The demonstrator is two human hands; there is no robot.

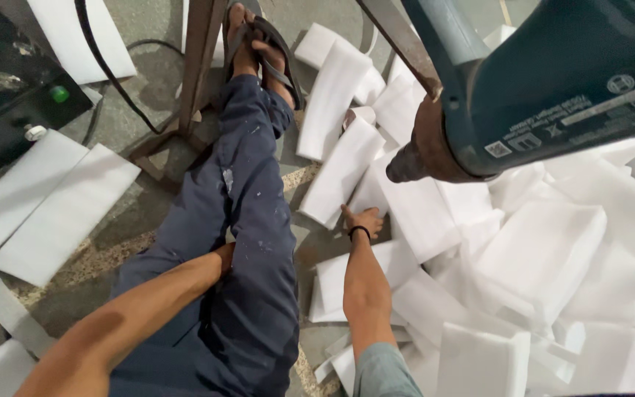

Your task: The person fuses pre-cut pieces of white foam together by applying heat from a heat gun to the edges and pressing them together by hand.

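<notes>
The right hand (364, 219) touches a white foam sheet (341, 173) on the floor. The left hand (223, 257) rests against the blue trouser leg (248, 220).

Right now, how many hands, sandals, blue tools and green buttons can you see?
Hands: 2, the left hand half hidden behind the leg, the right hand
Sandal: 1
Blue tool: 1
Green button: 1
Total: 5
</notes>
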